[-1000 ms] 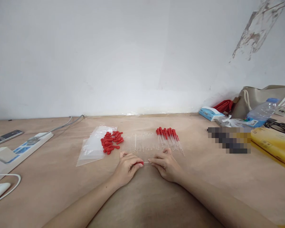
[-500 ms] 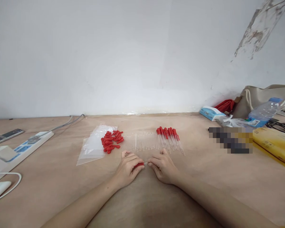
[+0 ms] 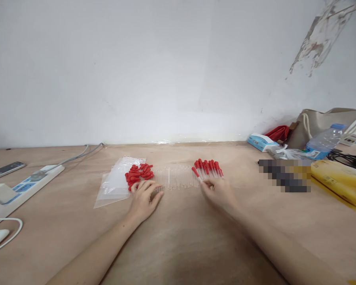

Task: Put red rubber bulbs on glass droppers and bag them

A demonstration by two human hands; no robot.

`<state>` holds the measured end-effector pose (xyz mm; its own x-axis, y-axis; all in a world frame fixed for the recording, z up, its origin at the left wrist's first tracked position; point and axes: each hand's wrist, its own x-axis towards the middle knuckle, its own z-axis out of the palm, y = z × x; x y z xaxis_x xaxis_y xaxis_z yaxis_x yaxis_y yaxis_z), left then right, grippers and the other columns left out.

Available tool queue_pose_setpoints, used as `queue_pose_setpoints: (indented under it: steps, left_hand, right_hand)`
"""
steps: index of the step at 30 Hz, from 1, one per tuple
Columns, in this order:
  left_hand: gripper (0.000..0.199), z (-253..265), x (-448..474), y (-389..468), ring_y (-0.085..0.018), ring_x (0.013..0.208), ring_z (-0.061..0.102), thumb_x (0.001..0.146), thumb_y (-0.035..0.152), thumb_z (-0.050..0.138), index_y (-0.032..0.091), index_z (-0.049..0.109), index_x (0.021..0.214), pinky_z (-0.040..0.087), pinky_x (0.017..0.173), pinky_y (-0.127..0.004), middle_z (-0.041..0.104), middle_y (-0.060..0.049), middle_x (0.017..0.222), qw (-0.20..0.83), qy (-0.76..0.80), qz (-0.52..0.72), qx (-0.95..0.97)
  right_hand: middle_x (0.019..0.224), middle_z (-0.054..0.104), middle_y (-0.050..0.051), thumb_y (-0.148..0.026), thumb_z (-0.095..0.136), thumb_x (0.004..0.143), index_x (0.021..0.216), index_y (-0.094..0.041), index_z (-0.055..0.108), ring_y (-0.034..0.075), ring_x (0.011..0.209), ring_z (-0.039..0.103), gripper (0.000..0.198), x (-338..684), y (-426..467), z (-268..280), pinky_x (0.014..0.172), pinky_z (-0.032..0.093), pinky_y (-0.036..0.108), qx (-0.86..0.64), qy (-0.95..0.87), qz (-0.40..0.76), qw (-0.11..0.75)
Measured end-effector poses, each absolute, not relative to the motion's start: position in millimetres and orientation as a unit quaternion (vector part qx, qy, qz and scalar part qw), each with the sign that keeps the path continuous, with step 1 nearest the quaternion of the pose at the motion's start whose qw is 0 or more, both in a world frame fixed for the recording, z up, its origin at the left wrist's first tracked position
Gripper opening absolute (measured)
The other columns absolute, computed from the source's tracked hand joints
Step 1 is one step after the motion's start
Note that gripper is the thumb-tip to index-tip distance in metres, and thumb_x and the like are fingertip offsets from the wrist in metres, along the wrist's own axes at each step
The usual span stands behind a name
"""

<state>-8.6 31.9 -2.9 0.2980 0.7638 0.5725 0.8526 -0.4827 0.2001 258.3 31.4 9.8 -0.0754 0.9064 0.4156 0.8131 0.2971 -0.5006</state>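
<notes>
The slender clear dropper with red rubbery bulb (image 3: 195, 171), pinched by the right hand (image 3: 219, 193), is best aligned with the red-bulbed clear droppers (image 3: 216, 166); the left hand (image 3: 143, 198) is loosely spread.

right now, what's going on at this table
A person's right hand holds a red-topped dropper, red end pointing away, just left of a bunch of similar droppers. The left hand is partly over the near edge of a pile of red bulbs; whether it grips any is unclear. A row of bare clear tubes lies between pile and bunch.
</notes>
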Motion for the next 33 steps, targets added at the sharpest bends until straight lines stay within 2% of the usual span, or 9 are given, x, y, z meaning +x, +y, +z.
queue_pose_setpoints:
  steps: [4, 8, 15, 19, 26, 30, 33]
  left_hand:
    - [0.013, -5, -17, 37, -0.023, 0.093, 0.051, 0.08, 0.031, 0.051, 0.025, 0.061, 0.088, 0.026, 0.082, -0.041, 0.062, -0.004, 0.093, 0.092, -0.525, -0.311, -0.787]
    - [0.013, -5, -16, 38, -0.023, 0.092, 0.05, 0.079, 0.03, 0.052, 0.026, 0.061, 0.087, 0.026, 0.081, -0.042, 0.062, -0.004, 0.092, 0.096, -0.53, -0.306, -0.785]
    - [0.011, -7, -17, 38, -0.023, 0.091, 0.05, 0.078, 0.029, 0.053, 0.025, 0.061, 0.084, 0.025, 0.08, -0.042, 0.061, -0.003, 0.091, 0.088, -0.535, -0.3, -0.785]
    - [0.01, -7, -16, 38, -0.023, 0.091, 0.05, 0.078, 0.029, 0.053, 0.025, 0.062, 0.082, 0.025, 0.08, -0.042, 0.061, -0.003, 0.091, 0.092, -0.536, -0.296, -0.785]
    - [0.013, -7, -17, 38, -0.024, 0.091, 0.049, 0.078, 0.03, 0.053, 0.024, 0.061, 0.086, 0.025, 0.078, -0.041, 0.06, -0.004, 0.094, 0.111, -0.565, -0.297, -0.762]
    - [0.021, -2, -21, 39, -0.025, 0.09, 0.048, 0.078, 0.033, 0.052, 0.023, 0.058, 0.095, 0.026, 0.073, -0.038, 0.059, -0.006, 0.095, 0.149, -0.624, -0.297, -0.707]
    - [0.022, 1, -27, 42, -0.025, 0.091, 0.047, 0.077, 0.035, 0.053, 0.022, 0.059, 0.094, 0.026, 0.073, -0.037, 0.058, -0.005, 0.097, 0.174, -0.658, -0.289, -0.673]
  right_hand:
    - [0.063, 0.063, 0.002, -0.03, 0.048, 0.074, 0.063, -0.02, 0.06, 0.016, 0.061, 0.058, 0.02, 273, 62, 12, 0.057, 0.035, 0.025, -0.703, -0.611, 0.093, 0.352]
    - [0.066, 0.064, 0.002, -0.034, 0.049, 0.073, 0.062, -0.02, 0.06, 0.018, 0.065, 0.058, 0.021, 273, 83, 8, 0.062, 0.035, 0.028, -0.735, -0.59, 0.07, 0.327]
    - [0.073, 0.064, 0.004, -0.042, 0.048, 0.075, 0.076, -0.019, 0.059, 0.019, 0.071, 0.058, 0.026, 266, 84, 0, 0.076, 0.03, 0.035, -0.737, -0.598, 0.032, 0.313]
    - [0.077, 0.064, 0.003, -0.033, 0.045, 0.078, 0.076, -0.02, 0.06, 0.017, 0.074, 0.057, 0.02, 254, 79, 0, 0.075, 0.028, 0.033, -0.671, -0.672, -0.02, 0.314]
    - [0.076, 0.064, 0.012, -0.024, 0.048, 0.075, 0.067, -0.017, 0.063, 0.022, 0.072, 0.056, 0.019, 226, 83, 4, 0.074, 0.026, 0.038, -0.687, -0.695, -0.047, 0.205]
    - [0.069, 0.062, 0.011, -0.023, 0.046, 0.074, 0.067, -0.015, 0.062, 0.022, 0.068, 0.056, 0.019, 218, 88, 11, 0.074, 0.026, 0.04, -0.728, -0.671, -0.022, 0.142]
    - [0.071, 0.062, 0.011, -0.021, 0.044, 0.074, 0.069, -0.014, 0.061, 0.022, 0.07, 0.056, 0.019, 215, 88, 13, 0.075, 0.025, 0.04, -0.739, -0.662, -0.023, 0.119]
